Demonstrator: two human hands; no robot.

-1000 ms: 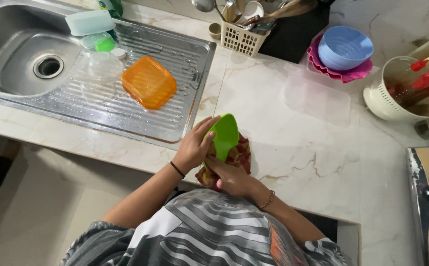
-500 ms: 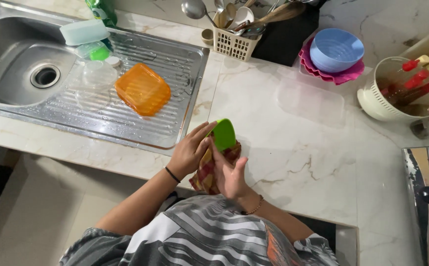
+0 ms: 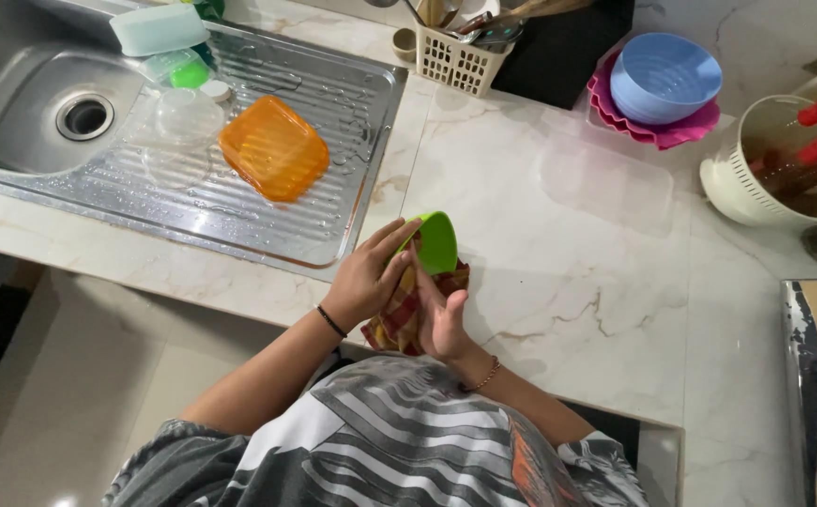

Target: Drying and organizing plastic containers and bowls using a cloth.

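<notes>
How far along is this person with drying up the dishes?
Looks partly done: a blue bowl sits stacked on the counter. In hand: the left hand holds a green bowl while the right hand works a checked cloth. Left: an orange container on the draining board.

Bright even light overhead, glare bouncing off the wet steel drainboard [image 3: 239, 197], edges bending a bit, everything staying sharp.
</notes>
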